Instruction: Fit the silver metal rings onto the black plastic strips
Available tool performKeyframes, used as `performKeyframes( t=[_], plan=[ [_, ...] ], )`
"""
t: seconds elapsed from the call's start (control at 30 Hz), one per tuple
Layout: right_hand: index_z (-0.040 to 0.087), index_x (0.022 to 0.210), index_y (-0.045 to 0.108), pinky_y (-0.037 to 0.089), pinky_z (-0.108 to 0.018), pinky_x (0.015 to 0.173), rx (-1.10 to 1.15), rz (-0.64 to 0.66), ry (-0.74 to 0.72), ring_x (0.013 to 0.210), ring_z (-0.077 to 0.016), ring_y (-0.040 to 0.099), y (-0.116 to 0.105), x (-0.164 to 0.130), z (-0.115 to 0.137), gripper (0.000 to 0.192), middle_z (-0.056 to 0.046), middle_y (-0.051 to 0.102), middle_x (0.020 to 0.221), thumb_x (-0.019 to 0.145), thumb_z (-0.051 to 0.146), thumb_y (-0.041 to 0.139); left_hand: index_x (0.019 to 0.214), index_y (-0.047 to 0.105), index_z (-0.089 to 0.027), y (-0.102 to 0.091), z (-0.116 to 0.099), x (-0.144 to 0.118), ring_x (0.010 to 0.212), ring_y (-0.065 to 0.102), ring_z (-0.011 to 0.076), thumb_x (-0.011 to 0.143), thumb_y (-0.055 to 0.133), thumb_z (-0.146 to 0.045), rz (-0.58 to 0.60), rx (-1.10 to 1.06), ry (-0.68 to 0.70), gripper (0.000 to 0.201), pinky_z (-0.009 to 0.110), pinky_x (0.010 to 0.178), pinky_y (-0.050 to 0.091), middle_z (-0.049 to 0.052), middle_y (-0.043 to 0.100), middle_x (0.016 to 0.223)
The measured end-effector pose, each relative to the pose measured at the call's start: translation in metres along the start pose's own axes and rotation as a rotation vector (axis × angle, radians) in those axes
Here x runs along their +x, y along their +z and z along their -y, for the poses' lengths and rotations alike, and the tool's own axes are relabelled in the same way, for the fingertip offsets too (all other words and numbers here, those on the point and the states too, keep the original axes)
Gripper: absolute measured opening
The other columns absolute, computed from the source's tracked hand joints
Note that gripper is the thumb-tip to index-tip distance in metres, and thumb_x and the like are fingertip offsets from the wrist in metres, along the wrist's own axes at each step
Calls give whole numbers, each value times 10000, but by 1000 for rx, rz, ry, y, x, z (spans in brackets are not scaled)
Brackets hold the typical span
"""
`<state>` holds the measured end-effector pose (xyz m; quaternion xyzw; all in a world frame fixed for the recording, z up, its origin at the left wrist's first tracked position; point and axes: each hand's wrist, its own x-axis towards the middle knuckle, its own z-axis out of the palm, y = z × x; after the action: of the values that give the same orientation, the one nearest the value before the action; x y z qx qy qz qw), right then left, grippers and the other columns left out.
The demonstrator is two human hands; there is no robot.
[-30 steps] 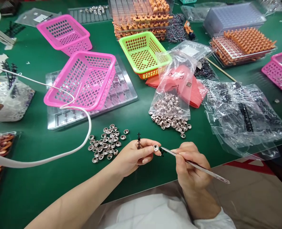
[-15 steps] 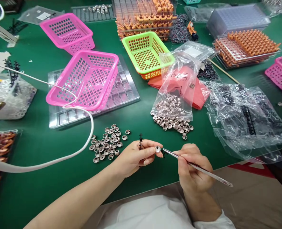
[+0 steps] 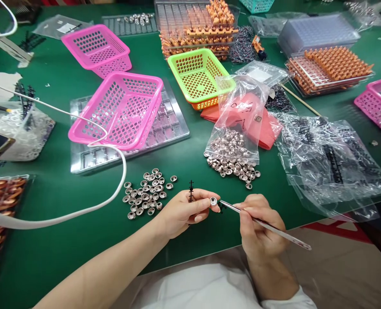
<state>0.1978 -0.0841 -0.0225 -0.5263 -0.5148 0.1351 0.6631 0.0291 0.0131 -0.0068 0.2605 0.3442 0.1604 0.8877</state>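
Observation:
Between thumb and fingers, my left hand pinches a small silver metal cup with a dark spot in its middle. A thin black plastic sprue with short side arms sticks up from the same hand, its lower part hidden by the fingers. My right hand is closed round a pair of metal tweezers, whose tips are close to the cup's right side; I cannot tell if they grip anything. Loose silver cups lie left of my left hand. More cups spill from a clear bag beyond.
Pink baskets stand at the left, one on a clear tray. A white cable crosses the left side. A green basket is at the back; clear bags of black parts lie right. Orange parts fill trays behind.
The view has shifted slightly, so the table things sit a little lower. Both hands keep nearly the same pose, with the cup and tweezers still held.

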Motion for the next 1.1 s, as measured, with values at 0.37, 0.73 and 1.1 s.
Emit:
performKeyframes(
  t=[0.37, 0.73, 1.1],
  plan=[
    [244, 977, 621, 562, -387, 631, -39, -36, 24, 719, -186, 664, 2, 0, -1, 182, -14, 725, 822, 871, 101, 652, 982, 798, -117, 1, -1, 0, 503, 410, 47, 756, 855, -321, -14, 19, 19, 310, 232, 459, 104, 136, 746, 864],
    [204, 956, 656, 536, -388, 676, 8, -67, 10, 757, -194, 667, 3, 1, -4, 200, -32, 735, 829, 843, 38, 655, 919, 773, -103, 6, -7, -2, 482, 438, 59, 699, 844, -309, -143, 104, 111, 310, 224, 452, 158, 112, 741, 789],
    [207, 890, 655, 529, -373, 686, 12, -109, 31, 747, -193, 670, 6, 1, -6, 140, -25, 727, 799, 843, 76, 668, 1021, 758, -166, -36, -80, -64, 773, 674, 242, 862, 632, -423, -621, 1249, 275, 327, 289, 653, 449, 83, 782, 901]
  ],
)
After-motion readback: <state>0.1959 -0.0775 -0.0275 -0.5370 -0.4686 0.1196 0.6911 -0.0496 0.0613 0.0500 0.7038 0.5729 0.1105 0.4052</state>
